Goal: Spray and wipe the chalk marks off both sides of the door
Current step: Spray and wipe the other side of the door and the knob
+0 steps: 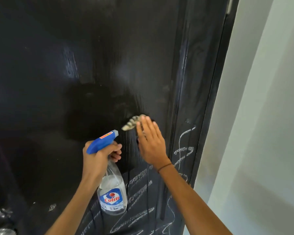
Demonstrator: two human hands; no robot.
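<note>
The door (95,68) is a flat, dark panel with a faint vertical wood grain and a raised strip running down near its right edge. Its upper part looks glossy and mostly free of marks, with a wet sheen. Chalk marks (139,187), dry, powdery white scribbles and loops, cover the lower right of the door and climb the raised strip.

The right hand (150,143) lies flat on the door just above the chalk, fingers straight, pressing a cloth (131,122) against the surface; a striped, crumpled end of it pokes out past the fingertips. The cloth looks soft and limp, so it will likely bunch up unless the whole palm holds it spread.

The left hand (98,156) is just left of the right one, its grip closed round the neck of a spray bottle (111,189), with fingers curled at the trigger under the blue head. The bottle is clear plastic, rounded, labelled, and seems nearly empty, so it should be light. Wet plastic may be slippery; the narrow neck is the sound place to hold.

A pale wall (261,116) stands right of the door.
</note>
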